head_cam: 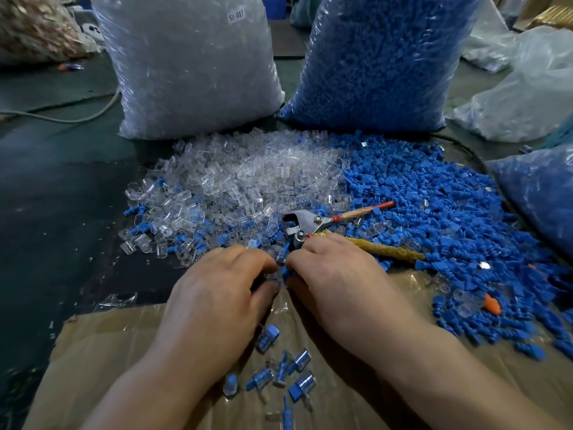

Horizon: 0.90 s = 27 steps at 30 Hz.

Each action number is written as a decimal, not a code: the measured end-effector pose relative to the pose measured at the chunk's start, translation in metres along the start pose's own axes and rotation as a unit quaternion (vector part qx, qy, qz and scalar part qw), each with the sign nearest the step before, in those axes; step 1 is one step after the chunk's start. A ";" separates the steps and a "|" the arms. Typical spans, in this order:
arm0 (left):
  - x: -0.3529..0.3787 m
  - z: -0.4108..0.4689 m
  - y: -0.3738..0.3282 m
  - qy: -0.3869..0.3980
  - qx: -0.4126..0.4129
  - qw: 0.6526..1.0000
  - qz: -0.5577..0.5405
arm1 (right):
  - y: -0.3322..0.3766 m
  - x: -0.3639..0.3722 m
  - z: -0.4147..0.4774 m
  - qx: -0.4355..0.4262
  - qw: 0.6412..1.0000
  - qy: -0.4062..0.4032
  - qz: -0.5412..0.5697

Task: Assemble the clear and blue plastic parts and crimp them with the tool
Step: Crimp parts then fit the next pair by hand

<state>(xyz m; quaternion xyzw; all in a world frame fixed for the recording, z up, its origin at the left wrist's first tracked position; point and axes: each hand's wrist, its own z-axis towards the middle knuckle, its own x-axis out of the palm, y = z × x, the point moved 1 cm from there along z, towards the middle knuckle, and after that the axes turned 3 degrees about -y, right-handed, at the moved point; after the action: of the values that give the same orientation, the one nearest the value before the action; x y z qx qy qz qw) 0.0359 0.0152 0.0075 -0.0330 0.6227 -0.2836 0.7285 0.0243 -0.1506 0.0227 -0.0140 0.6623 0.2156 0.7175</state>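
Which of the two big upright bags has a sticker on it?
The bag of clear parts, on the left: white label near its top. The blue bag shows none.

The loose heap of clear plastic parts (pixel 235 178) at mid-frame is glossy and see-through, catching white glints. The heap of blue plastic parts (pixel 434 212) to its right is opaque and duller. Between them, the crimping tool (pixel 299 225) has a bare grey metal head, smooth and shiny. Its upper handle (pixel 353 212) is wound in tan tape with a red tip, and its lower handle (pixel 384 248) has a rough yellow wrapping. At the top, the tall bag of clear parts (pixel 192 66) and the tall bag of blue parts (pixel 381 57) are thin, crinkled, shiny film. At the bottom, a matt brown cardboard sheet (pixel 102 352) with glossy tape strips lies on the dark green matt surface (pixel 62 181). The left hand (pixel 217 283) pinches a small glossy clear piece (pixel 271 276), and the right hand (pixel 338 271) pinches a small matt blue piece (pixel 286 272).
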 end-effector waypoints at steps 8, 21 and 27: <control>0.003 -0.001 0.004 -0.023 -0.015 0.999 -0.028 | -0.005 -0.003 -0.004 0.026 0.999 -0.016 0.025; -0.003 -0.003 0.004 -0.022 -0.229 0.768 -0.598 | -0.011 -0.002 -0.004 0.141 0.950 -0.106 0.258; -0.001 -0.003 0.007 -0.012 -0.249 0.738 -0.628 | -0.011 0.000 -0.003 0.157 0.936 -0.111 0.295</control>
<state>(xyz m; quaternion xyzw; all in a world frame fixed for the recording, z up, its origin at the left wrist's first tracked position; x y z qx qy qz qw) 0.0360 0.0223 0.0055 -0.5997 0.5007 -0.5112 0.3583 0.0247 -0.1617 0.0194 0.3183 0.5780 0.3110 0.6840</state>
